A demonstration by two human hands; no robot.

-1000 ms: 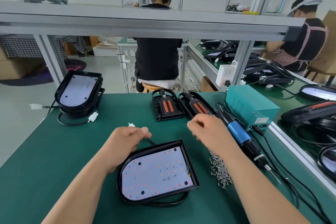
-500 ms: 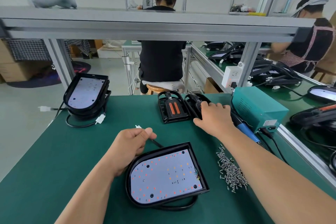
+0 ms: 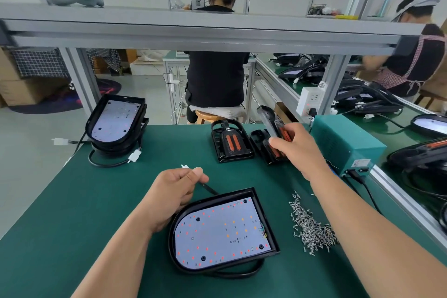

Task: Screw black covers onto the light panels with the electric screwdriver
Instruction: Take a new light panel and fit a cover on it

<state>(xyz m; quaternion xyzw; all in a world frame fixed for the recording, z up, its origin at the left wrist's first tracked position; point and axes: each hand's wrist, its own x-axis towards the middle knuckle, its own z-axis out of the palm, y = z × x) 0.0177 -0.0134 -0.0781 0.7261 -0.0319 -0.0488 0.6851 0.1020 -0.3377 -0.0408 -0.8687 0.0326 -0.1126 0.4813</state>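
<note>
Near the front of the green surface (image 3: 72,201) lies the open light panel (image 3: 222,232), LED board up and no cover on it yet. Just behind it, the left hand (image 3: 174,191) pinches the panel's black cable (image 3: 210,190) (its white connector (image 3: 185,166) pokes past the thumb). Farther back, the right hand (image 3: 300,152) grips a black cover (image 3: 267,118), tilted up off another beneath it, and a third cover (image 3: 231,140) lies flat beside them. The step in hand, I judge, is fetching the cover. Next it must seat squarely on the panel, with the cable led clear, before the screws (image 3: 310,227) go in. The electric screwdriver is not plainly visible.
</note>
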